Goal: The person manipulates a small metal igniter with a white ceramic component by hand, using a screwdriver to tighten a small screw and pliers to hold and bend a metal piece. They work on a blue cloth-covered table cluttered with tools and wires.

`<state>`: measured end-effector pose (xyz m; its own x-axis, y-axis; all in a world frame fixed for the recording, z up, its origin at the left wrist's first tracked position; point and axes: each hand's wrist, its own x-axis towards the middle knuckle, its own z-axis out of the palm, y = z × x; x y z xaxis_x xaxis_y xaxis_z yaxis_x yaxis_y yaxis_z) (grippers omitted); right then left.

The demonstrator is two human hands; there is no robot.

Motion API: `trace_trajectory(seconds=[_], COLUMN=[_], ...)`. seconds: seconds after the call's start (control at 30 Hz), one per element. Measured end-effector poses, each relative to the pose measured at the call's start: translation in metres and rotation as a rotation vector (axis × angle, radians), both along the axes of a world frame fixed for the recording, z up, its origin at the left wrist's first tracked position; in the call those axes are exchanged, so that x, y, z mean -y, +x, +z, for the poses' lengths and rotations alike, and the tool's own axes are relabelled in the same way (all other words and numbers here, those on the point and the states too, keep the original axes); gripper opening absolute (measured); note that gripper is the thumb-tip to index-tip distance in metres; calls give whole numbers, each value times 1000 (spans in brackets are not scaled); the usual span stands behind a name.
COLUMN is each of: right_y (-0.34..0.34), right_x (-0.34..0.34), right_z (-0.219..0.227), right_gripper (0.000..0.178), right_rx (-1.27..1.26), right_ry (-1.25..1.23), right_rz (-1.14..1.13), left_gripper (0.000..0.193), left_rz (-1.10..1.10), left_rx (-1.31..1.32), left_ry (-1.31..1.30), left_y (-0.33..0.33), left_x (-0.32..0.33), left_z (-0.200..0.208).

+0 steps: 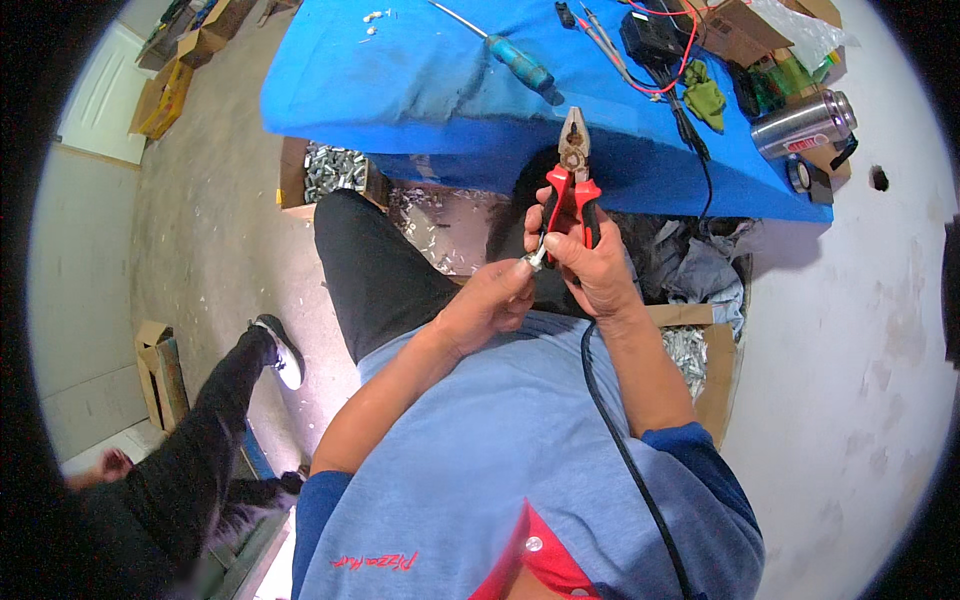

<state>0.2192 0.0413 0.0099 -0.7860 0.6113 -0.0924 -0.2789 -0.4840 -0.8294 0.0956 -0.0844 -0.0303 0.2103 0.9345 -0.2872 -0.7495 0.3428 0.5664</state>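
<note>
**Pliers in right hand, small metal piece in left**

Both forearms come up from lower frame and meet at centre, over the lap. Right hand [590,262] is clenched round the red-and-black grips of the pliers [572,180], wrist bent back, tool upright w/ nose pointing to top of frame, tips closed. Left hand [490,300] is curled, thumb and fingertips pinching a small silvery metal piece [537,258] just beside the lower pliers grips, touching the right hand's fingers. Blue surface [400,80] fills upper centre; blue-handled screwdriver [505,48] lies on it, steel flask [805,124] at upper right. Cardboard box of metal bits [330,172] sits below the surface's edge, left of centre.
</note>
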Motion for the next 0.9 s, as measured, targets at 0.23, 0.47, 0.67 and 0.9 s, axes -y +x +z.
trace_trajectory(seconds=[0.23, 0.47, 0.67, 0.9], right_y=[5, 1, 13, 29], right_x=[3, 2, -1, -7], right_z=[-10, -11, -11, 2], right_gripper=[51, 49, 47, 49], right_rx=[-36, 107, 374, 407], right_ry=[-1, 221, 559, 294], right_rz=[-55, -86, -84, 68], left_gripper=[38, 37, 40, 43], left_rz=[110, 136, 99, 198], left_rx=[192, 154, 155, 114], left_ry=[-185, -255, -246, -259], left_y=[2, 1, -5, -6], left_x=[1, 0, 1, 1], left_z=[2, 6, -1, -3])
